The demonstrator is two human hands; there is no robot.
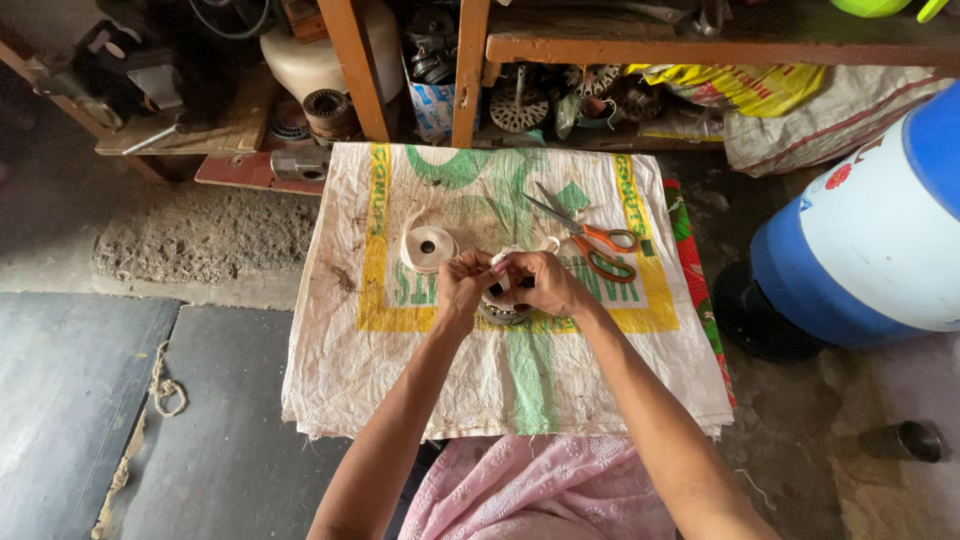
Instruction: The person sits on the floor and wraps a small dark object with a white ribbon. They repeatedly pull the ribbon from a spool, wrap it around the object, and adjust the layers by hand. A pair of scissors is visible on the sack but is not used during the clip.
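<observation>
While both of my hands meet over the middle of the woven sack (600, 380), the thing between them is a small round metal motor core (503, 313), dark and ringed, sitting on the sack right under my fingers. My left hand (462, 285) pinches a strip of white tape (503, 258) at its upper edge, fingertips pressed together on it; my right hand (545, 285) closes over the core's right side, fingers curled in and pinching the same strip from the other end. The core lies directly below and between the two grips, touching both, neither hand clearly the nearer. Being round, it shows no long axis I can make out; the strip runs roughly left to right across its top.

Just to the left, near my left hand but apart from it, lies a roll of white tape (430, 246), flat on its side with its loose end curling upward. To the upper right, near my right hand, lie orange-handled scissors (590, 238), blades pointing up and left, handles toward my wrist.

The sack covers a low counter. Beyond it, wooden shelves (470, 70) hold more round motor parts and a whitish jug (310, 60); what else is in there I cannot tell. At the right stands a blue and white barrel (870, 240), its contents hidden. A small dark metal cup (915, 440) stands on the floor near it.
</observation>
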